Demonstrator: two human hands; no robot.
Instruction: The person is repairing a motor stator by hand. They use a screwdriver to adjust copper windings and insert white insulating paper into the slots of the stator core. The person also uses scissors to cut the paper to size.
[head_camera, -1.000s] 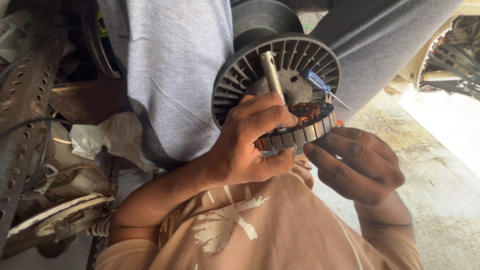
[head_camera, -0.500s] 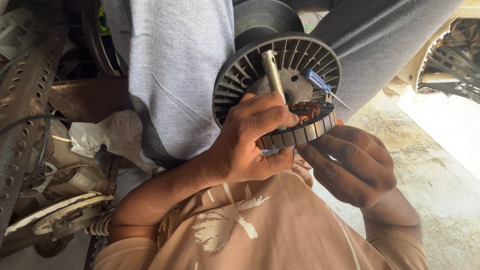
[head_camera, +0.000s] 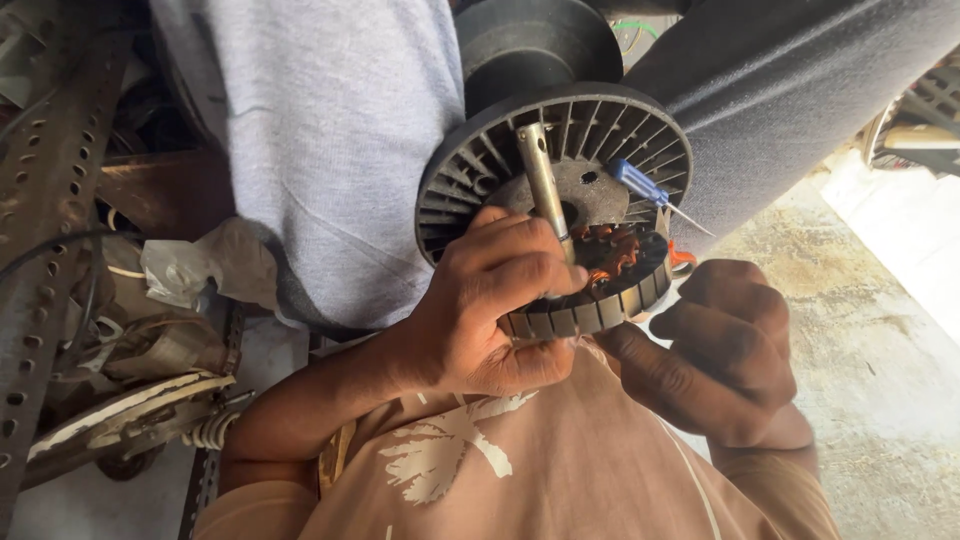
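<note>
Stator (head_camera: 600, 290) sat between my hands, left hand (head_camera: 490, 300) clenched around it, shaft (head_camera: 545, 190) pointing away, right hand (head_camera: 725, 350) curled under its rim.

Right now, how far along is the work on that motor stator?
Done: copper windings sit in part of the stator near the shaft. In hand: left hand grips the stator, right hand supports its lower edge. A blue screwdriver lies on the slotted disc. Left: can't tell; the hand hides the other slots.

Sunlit concrete floor (head_camera: 880, 330) at right; perforated metal rails (head_camera: 40, 200) at left.
</note>
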